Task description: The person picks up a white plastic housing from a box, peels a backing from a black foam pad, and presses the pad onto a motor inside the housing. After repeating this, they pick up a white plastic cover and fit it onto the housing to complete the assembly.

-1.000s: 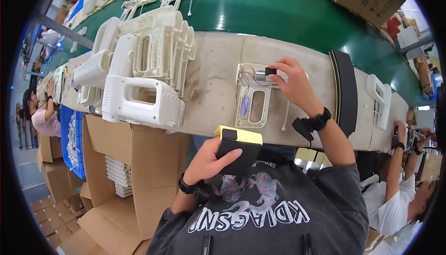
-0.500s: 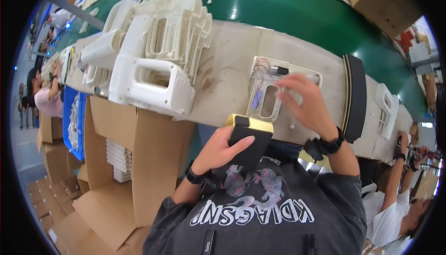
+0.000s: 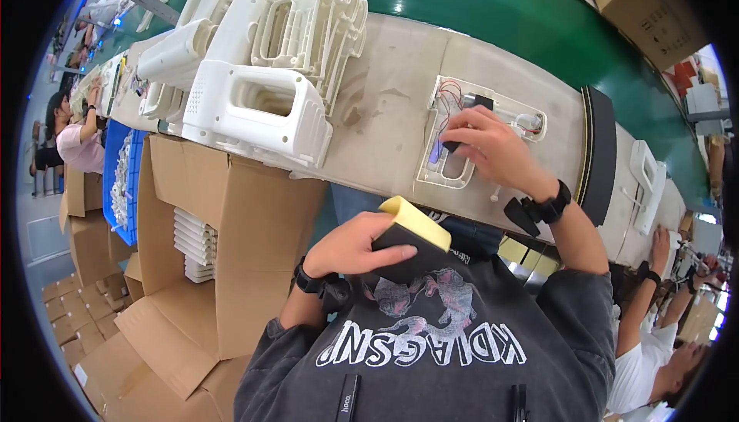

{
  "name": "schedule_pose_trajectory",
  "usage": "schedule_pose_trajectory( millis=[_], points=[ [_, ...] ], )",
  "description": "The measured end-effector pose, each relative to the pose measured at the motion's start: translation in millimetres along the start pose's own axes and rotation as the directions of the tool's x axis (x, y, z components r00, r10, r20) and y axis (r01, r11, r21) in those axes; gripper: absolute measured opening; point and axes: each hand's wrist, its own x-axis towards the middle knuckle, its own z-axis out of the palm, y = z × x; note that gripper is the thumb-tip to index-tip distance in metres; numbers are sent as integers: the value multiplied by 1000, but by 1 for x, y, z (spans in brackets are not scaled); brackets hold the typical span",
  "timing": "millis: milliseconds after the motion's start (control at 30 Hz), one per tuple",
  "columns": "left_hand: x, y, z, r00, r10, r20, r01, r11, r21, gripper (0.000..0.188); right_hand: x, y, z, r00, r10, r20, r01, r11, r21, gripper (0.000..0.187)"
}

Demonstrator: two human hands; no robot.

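My left hand (image 3: 350, 246) is closed round a black foam pad with yellow backing (image 3: 419, 226), held in front of my shirt near the table edge. Over an open white plastic housing half (image 3: 445, 183), my right hand (image 3: 496, 145) pinches a small black foam piece (image 3: 452, 146) between thumb and fingers. Red and dark wires (image 3: 449, 97) run along the housing's left side, beside a purple part (image 3: 436, 150). Another black piece (image 3: 482, 103) sits inside the housing, just beyond my right fingers, which partly cover the middle of it.
White housings (image 3: 258, 110) are stacked on the table to the left. Cardboard boxes (image 3: 185, 183) and a blue bin (image 3: 123, 183) stand below them. Dark foam strips (image 3: 599, 160) lie to the right, before another white housing (image 3: 647, 183). Co-workers sit at both sides.
My right hand has moved down over the housing and now shows a small black piece in its fingers. The foam pad in my left hand has tilted, showing more yellow.
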Motion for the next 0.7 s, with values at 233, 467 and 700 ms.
schedule_pose_trajectory(
  millis=[233,467,700],
  points=[
    [-7,-11,6,991,-104,-79,88,980,-181,35,11,-2,2,993,-2,114,17,992,-129,39],
    [-10,-18,8,986,-150,-78,131,969,-210,36,12,-1,2,987,29,161,-23,999,-37,38],
    [-8,-13,9,976,-201,-80,173,949,-265,38,-10,-16,-14,982,190,18,-190,978,87,39]
  ],
)
